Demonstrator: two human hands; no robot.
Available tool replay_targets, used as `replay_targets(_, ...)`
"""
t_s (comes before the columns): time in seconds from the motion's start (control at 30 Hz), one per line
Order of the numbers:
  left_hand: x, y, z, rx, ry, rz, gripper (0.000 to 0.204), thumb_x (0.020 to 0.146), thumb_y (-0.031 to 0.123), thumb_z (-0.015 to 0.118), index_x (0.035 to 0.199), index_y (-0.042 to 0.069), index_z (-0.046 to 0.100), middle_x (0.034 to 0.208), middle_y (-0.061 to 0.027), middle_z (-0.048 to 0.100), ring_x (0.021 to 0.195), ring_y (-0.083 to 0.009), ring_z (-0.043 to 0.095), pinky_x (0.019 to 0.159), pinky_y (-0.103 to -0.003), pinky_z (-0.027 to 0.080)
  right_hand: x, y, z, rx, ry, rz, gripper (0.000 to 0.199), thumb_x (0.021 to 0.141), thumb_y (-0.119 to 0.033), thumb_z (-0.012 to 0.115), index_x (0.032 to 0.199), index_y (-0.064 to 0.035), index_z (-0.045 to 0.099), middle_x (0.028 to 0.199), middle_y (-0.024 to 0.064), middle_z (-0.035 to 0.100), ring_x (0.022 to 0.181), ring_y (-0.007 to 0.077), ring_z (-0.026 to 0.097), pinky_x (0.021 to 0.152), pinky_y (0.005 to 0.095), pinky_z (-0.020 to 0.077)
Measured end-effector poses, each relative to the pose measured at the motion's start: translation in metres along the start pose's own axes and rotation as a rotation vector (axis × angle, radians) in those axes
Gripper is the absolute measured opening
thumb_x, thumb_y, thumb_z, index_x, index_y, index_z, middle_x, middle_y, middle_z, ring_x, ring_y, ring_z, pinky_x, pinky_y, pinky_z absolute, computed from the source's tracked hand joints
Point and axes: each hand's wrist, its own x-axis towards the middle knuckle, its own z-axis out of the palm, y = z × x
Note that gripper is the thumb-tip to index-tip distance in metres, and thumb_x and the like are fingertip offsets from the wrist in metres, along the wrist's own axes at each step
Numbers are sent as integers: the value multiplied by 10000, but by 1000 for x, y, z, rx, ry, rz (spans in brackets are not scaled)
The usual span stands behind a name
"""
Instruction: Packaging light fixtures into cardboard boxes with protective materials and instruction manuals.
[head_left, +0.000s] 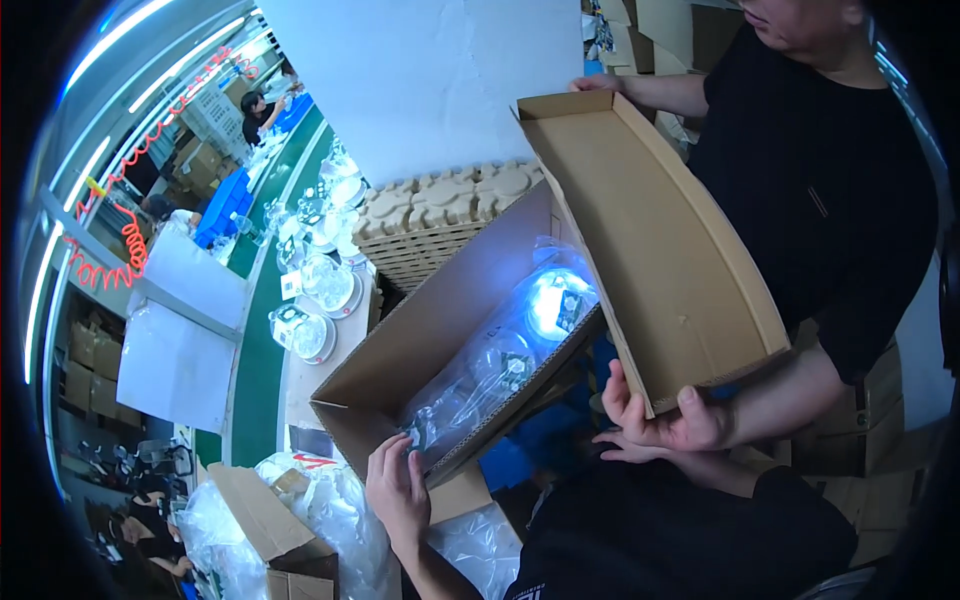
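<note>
An open brown cardboard box (430,330) is tilted in front of me, with clear plastic bags of round lamp parts (500,365) inside, one glowing blue-white. My left hand (398,490) grips the box's near lower corner, thumb on the plastic. My right hand (622,447) shows only in part below the box's right end, under another person's hand, and its grip is hidden. A person in a black shirt (820,190) on the right holds a long cardboard tray (650,240) over the box, one hand (665,415) at its near end and the other (598,83) at its far end.
Stacked pulp trays (440,215) stand behind the box. A green conveyor belt (262,350) with round lamps (310,330) runs along the left, with workers at its far end. Cardboard boxes (270,530) and plastic bags (340,500) lie at the lower left.
</note>
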Motion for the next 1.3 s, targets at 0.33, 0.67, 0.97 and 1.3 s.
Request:
replay_targets(0.33,-2,-6,3,3,18,52,155,910,61,612,1050,8,653,1092,-155,667,1002,-347,629,882,-399,492,10,-128,-183,2333,-236,-38,548,989,-420,534,1409,-74,476,1350,173,540,1308,296,485,1100,427,387)
replay_targets(0.67,-2,-6,3,-15,0,48,152,917,51,597,1050,-5,643,1091,-166,662,1002,-351,632,888,-395,495,16,-110,-162,3233,-759,-203,532,1011,-434,496,1432,-110,467,1414,197,525,1317,371,487,1090,454,406)
replay_targets(0.97,3,1,-9,-163,-21,-13,168,937,3,564,1091,-22,628,1124,-176,644,1065,-328,622,957,-378,467,7,-111,-162,3266,-833,-130,534,990,-411,536,1429,-110,483,1445,168,509,1332,359,476,1106,448,390)
replay_targets(1.3,17,-11,-36,-166,-34,55,212,961,34,551,1155,-6,629,1235,-157,616,1201,-291,567,1058,-373,399,6,-101,-145,3295,-878,-30,473,985,-346,579,1391,-111,525,1426,146,523,1314,354,483,1061,450,425)
